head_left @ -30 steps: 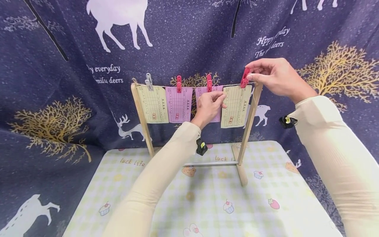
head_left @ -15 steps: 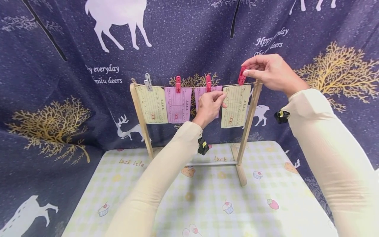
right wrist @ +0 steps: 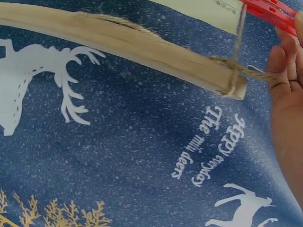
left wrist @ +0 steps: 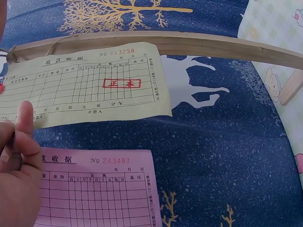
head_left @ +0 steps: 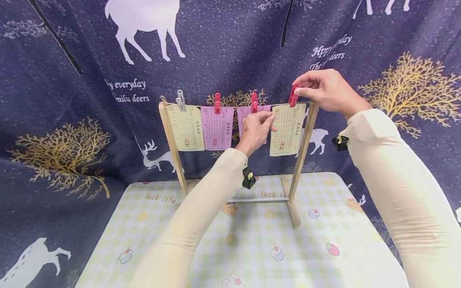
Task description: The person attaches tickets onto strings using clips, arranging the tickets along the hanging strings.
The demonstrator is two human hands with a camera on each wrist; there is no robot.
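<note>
My right hand [head_left: 329, 91] pinches a red clothespin [head_left: 293, 96] at the top of the right-hand yellow receipt slip [head_left: 288, 132], on the twine [head_left: 234, 106]. The clothespin [right wrist: 272, 13] shows partly in the right wrist view. My left hand [head_left: 255, 130] pinches that slip's left edge near its top corner; in the left wrist view its fingers [left wrist: 26, 118] overlap the edge of the yellow slip [left wrist: 90, 85]. Behind this hand hangs a purple slip [head_left: 245, 116] under another red clothespin [head_left: 254, 103], partly hidden.
Further left hang a purple slip [head_left: 217, 128] under a red clothespin [head_left: 217, 103] and a yellow slip [head_left: 187, 128] under a grey clothespin [head_left: 181, 100]. A wooden stand [head_left: 304, 148] carries the twine, on a table with a checked cloth [head_left: 252, 244]. A dark deer-print curtain [head_left: 230, 44] hangs behind.
My right hand has moved a little left with the red clothespin, which now stands more upright over the yellow slip. The left hand has stayed nearly in place.
</note>
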